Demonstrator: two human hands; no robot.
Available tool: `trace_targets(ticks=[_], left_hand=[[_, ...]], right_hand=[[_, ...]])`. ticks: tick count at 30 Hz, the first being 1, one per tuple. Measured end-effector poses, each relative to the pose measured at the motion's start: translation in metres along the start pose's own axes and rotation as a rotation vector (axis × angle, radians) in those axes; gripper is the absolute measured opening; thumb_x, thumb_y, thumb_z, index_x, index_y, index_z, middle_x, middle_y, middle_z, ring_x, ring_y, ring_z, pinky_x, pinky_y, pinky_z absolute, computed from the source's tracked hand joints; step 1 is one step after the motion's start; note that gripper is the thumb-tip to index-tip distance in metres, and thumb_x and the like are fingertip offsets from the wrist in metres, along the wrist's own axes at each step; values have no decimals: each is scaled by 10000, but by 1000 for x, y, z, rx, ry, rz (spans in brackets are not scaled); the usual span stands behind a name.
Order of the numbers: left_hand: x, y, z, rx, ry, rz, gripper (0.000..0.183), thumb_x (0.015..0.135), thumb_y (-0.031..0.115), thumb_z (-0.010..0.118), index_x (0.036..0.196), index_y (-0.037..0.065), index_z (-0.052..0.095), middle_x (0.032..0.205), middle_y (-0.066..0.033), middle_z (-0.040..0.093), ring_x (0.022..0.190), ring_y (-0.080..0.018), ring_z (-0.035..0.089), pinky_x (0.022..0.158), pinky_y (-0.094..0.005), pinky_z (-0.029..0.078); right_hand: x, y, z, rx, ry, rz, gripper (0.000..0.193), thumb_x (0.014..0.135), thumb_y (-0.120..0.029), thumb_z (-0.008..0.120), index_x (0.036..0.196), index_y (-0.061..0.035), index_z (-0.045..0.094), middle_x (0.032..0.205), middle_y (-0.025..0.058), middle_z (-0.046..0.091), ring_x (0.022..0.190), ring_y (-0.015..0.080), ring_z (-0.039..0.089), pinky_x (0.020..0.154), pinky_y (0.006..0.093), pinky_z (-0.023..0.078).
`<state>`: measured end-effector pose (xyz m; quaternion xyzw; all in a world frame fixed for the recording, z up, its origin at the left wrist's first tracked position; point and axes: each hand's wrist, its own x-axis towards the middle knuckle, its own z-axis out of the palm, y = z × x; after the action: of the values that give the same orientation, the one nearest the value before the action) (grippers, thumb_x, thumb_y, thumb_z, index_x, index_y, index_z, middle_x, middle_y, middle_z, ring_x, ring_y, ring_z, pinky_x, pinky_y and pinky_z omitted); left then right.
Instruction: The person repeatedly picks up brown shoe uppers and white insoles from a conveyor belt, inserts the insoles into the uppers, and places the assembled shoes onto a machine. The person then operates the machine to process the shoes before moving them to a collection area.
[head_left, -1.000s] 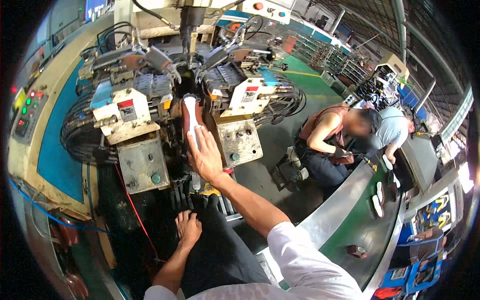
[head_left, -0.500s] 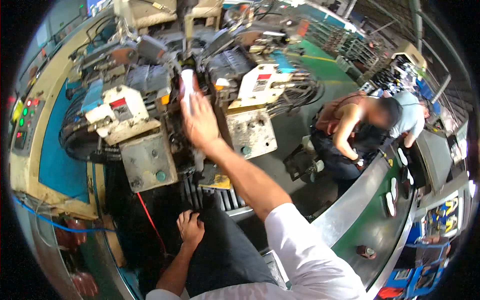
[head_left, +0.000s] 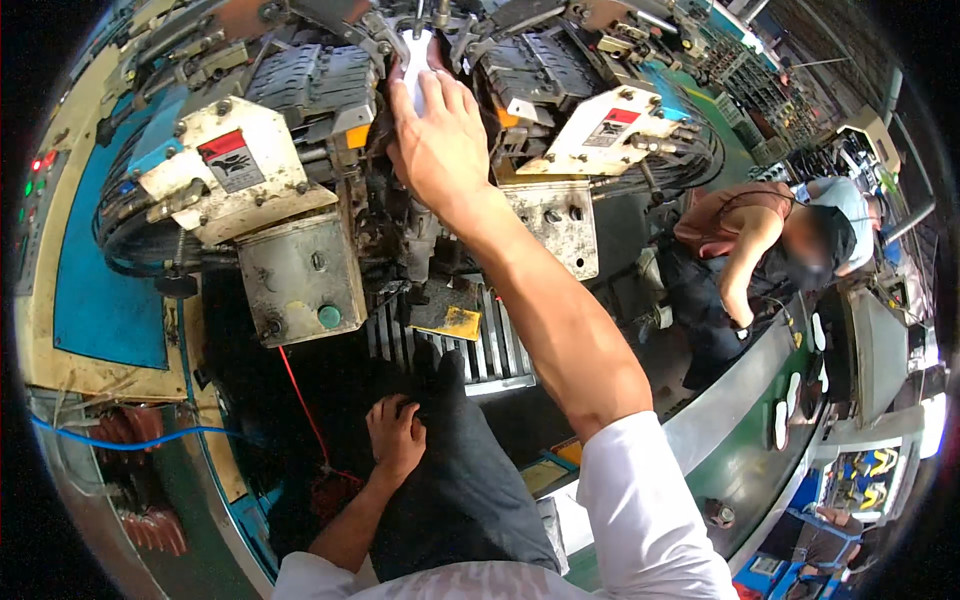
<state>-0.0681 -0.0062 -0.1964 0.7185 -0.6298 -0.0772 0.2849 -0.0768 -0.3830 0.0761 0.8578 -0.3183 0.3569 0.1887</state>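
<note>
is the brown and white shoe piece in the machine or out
In: the brown and white shoe piece sits between both sides of the machine, the right hand on it.

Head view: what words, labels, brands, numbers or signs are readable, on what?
No words or numbers can be read.
Left label, on cream plate: red band, dark hand pictogram; print too small.
Right label, on matching plate: red band, dark pictogram; print too small.
Control panel: red and green lights; markings blurred.

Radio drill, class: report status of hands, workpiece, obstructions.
Right hand on elongated brown shoe piece with white face, partly covering it. Left hand beside dark trouser leg. Grey metal clamps flank shoe piece's far end.
</note>
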Motion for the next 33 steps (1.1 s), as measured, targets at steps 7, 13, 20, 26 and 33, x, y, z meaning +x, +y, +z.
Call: trace_targets(ticks=[7, 13, 20, 26, 33], left_hand=[[-3, 5, -4, 35, 15, -7, 296, 835, 76, 731, 1129, 96, 704, 1226, -117, 632, 1223, -384, 559, 1017, -562, 445], [-5, -1, -9, 3, 58, 9, 277, 836, 77, 726, 1112, 93, 721, 1215, -103, 644, 1225, -366, 563, 1013, -529, 450], [0, 10, -9, -4, -9, -17, 273, 827, 108, 725, 1099, 98, 751, 1250, -65, 657, 1250, -338, 555, 1061, -506, 434], [-17, 10, -14, 73, -54, -28, 288, 846, 129, 726, 1130, 95, 761, 1278, -75, 648, 1294, -337, 531, 1082, -525, 417], [-13, 4, -29, 78, -201, 8, 271, 888, 138, 722, 1150, 71, 750, 1252, -88, 640, 1243, -338, 540, 1070, -493, 424]], right_hand=[[12, 6, -1, 7, -26, 32, 683, 843, -280, 773, 1467, -62, 598, 1436, 240, 578, 1409, 417, 493, 1210, 503, 382], [-43, -17, -41, 263, 76, 66, 671, 856, -221, 776, 1478, -57, 583, 1568, 317, 461, 1472, 483, 431, 1254, 548, 347], [-349, -114, -84, 417, -679, 437, 580, 1006, -330, 651, 1524, -88, 552, 1631, 299, 393, 1423, 529, 454, 1203, 566, 400], [-407, -157, -119, 383, -885, 626, 577, 1054, -448, 578, 1565, -185, 529, 1671, 202, 392, 1337, 523, 548, 1153, 579, 447], [-402, -152, -119, 395, -950, 595, 578, 1066, -446, 548, 1570, -164, 528, 1658, 224, 391, 1348, 527, 529, 1137, 591, 448]])
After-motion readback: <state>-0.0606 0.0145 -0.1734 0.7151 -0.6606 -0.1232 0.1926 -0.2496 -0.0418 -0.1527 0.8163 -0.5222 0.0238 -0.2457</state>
